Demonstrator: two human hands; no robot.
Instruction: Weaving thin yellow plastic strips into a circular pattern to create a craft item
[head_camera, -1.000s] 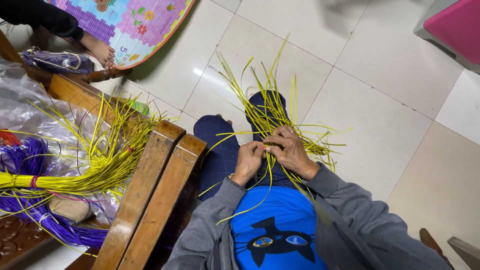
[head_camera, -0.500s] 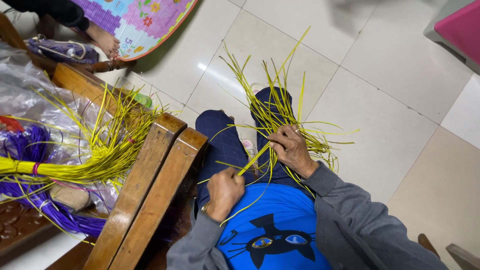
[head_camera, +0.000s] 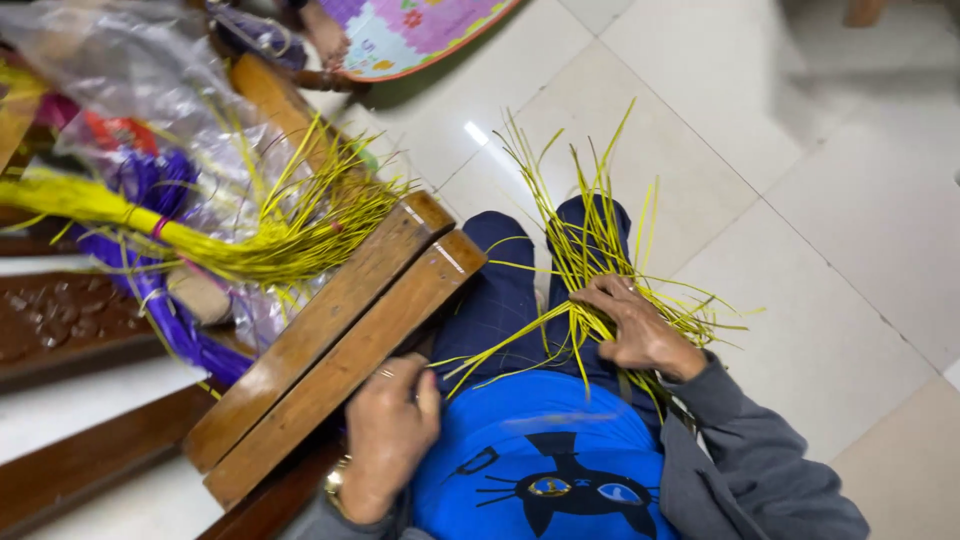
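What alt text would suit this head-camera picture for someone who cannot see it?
A seated person's right hand grips a fan of yellow strips on their lap, while the left hand pulls one strip aside. A tied yellow bundle lies on a wooden bench beside them.

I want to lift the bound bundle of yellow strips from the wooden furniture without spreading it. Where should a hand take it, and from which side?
Grip the bundle of yellow strips at its tight neck, near the pink tie, where the strips lie packed together. Probably come from above, fingers closing around it. The end toward the wooden armrest fans out loose and would splay.
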